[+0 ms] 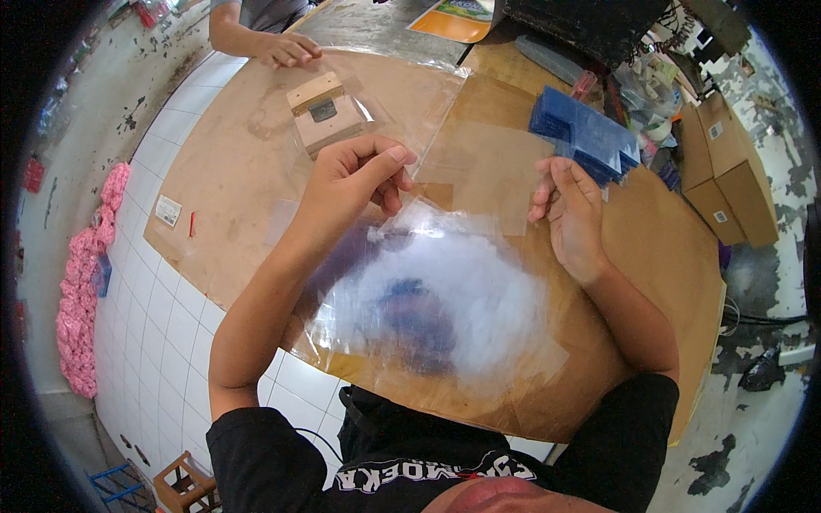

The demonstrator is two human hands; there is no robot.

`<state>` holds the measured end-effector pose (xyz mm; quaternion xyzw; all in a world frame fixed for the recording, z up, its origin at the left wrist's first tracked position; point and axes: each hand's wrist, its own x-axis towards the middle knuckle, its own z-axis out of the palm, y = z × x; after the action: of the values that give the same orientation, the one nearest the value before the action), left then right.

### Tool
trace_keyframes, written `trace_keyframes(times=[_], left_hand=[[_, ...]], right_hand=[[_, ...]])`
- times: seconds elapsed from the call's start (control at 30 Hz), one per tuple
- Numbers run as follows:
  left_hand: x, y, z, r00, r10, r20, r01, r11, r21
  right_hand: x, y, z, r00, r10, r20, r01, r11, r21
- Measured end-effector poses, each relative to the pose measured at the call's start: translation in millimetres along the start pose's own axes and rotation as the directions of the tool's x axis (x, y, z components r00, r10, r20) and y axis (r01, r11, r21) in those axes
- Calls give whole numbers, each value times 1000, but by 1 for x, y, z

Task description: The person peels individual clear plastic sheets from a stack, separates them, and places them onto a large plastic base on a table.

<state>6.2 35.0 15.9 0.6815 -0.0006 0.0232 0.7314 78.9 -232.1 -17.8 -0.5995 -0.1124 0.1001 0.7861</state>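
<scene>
My left hand [363,175] is raised over the table with its thumb and fingers pinched together. What lies between those fingertips, if anything, is too clear to make out. Level with it on the right, my right hand [571,218] has its thumb and fingertips closed at the edge of a thin clear plastic sheet [489,167]. Below both hands spreads a shiny pile of clear plastic sheets [505,299], glaring white in places and bluish in the middle. Beyond my left hand stands a wooden block fixture [329,126] with a small dark metal plate.
Stacked blue plastic pieces [581,132] lie at the right back, beside cardboard boxes [727,167]. Another person's hand [286,51] rests at the table's far left edge. A white label [168,210] and a small red item [191,225] lie left. Pink bundles [81,299] line the wall.
</scene>
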Motion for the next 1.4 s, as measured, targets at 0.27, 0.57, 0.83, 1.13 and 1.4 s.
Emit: trace_keyframes(times=[0.27,0.57,0.83,1.13,1.4], left_hand=[[0,-1,-1,1000,8,5,-8,1000,-2],[0,-1,0,1000,22,13,-22,1000,0],[-2,0,3,997,71,-20,-71,997,20],[-13,14,5,979,161,-125,-143,979,146],[2,-4,2,928,365,-67,-345,915,208]], right_hand=[[-1,-1,1,1000,-6,-6,6,1000,-1],[-2,-4,1,1000,-9,-3,9,1000,14],[-3,-6,3,1000,-19,-12,20,999,46],[-3,-6,2,1000,-11,-16,13,996,92],[-7,-9,6,999,27,-25,-24,992,126]])
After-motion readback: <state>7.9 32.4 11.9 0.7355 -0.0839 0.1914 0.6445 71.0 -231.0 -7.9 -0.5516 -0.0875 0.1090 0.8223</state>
